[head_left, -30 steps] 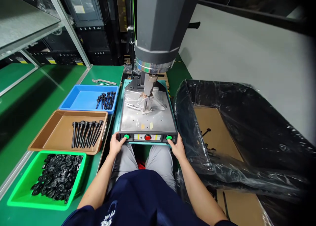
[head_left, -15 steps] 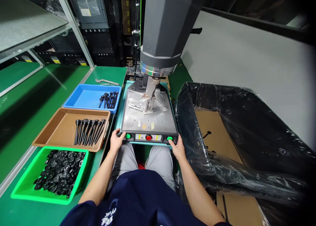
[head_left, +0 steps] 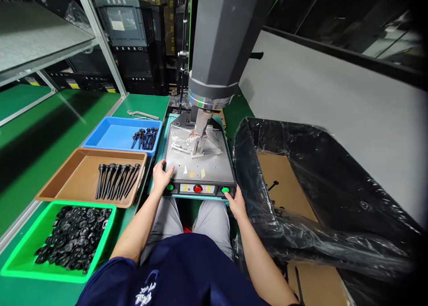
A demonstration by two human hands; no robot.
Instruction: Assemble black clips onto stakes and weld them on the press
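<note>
My left hand [head_left: 162, 177] is over the front left corner of the press machine's base, thumb and fingers apart, holding nothing. Beside it is the left green button [head_left: 170, 187]. At the opposite front corner, my right hand [head_left: 237, 203] has its thumb at the lower edge of the right green button [head_left: 225, 190], with its fingers along the base's side. Between the two lies a red button [head_left: 198, 188]. Behind them, the metal plate [head_left: 180, 165] carries a fixture partly wrapped in clear plastic [head_left: 182, 138], under the machine's metal tool tip [head_left: 202, 122].
Left of me are a blue tray [head_left: 103, 134] and a brown tray [head_left: 72, 174] with black bolt-like parts, plus a green tray [head_left: 20, 257] of small black parts. A wrench [head_left: 143, 114] lies behind. A box lined with black plastic [head_left: 321, 172] stands at right.
My left hand has lifted away from the left green button and moved up over the plate's corner. The right hand remains at its button. The whole view has shifted slightly.
</note>
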